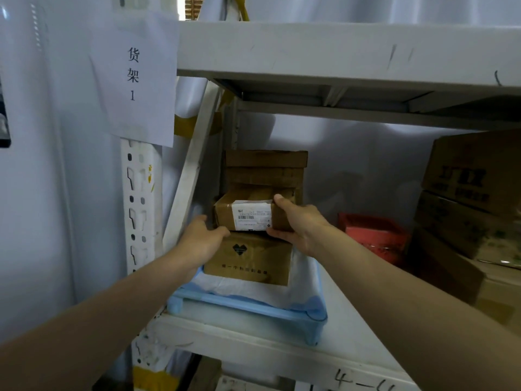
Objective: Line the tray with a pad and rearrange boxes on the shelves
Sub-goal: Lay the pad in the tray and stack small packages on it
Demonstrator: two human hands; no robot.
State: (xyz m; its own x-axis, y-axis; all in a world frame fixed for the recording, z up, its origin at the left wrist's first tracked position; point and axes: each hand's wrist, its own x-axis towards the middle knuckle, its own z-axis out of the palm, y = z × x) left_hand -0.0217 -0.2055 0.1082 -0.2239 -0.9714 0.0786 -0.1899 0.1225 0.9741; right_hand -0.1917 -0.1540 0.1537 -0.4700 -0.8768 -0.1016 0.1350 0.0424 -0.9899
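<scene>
Tray [248, 306], light blue, on the shelf [282, 342], below and nearer than both sets of fingers; already lined with a white pad [242, 285] draped over its front rim.

Head view only. Lining step looks done; box rearranging in hand. Printed box [248, 261] sits on the pad inside the tray. Labelled box [251, 214] resting on or just above it, clasped from both sides; contact between the two boxes not clear. Taller stack of brown boxes [265, 167] directly behind the labelled box, beyond the fingertips.

Left hand [201, 241] at the labelled box's left lower corner, fingers [222, 231] curled narrow against its edge, thumb side partly hidden behind the box. Right hand [298, 221] around the right end, thumb on the top edge, remaining fingers under the bottom edge, spread just enough to span the box height. Both closed on the box, none loose.

Red basket [375, 235] to the right of the right fingers, apart. Large cartons [462, 187] further right.

Next move, likely: either settle the labelled box square on the printed box and let go, or lift it clear. Calls for level hold, even pressure from both sides, clearance from the stack behind.
</scene>
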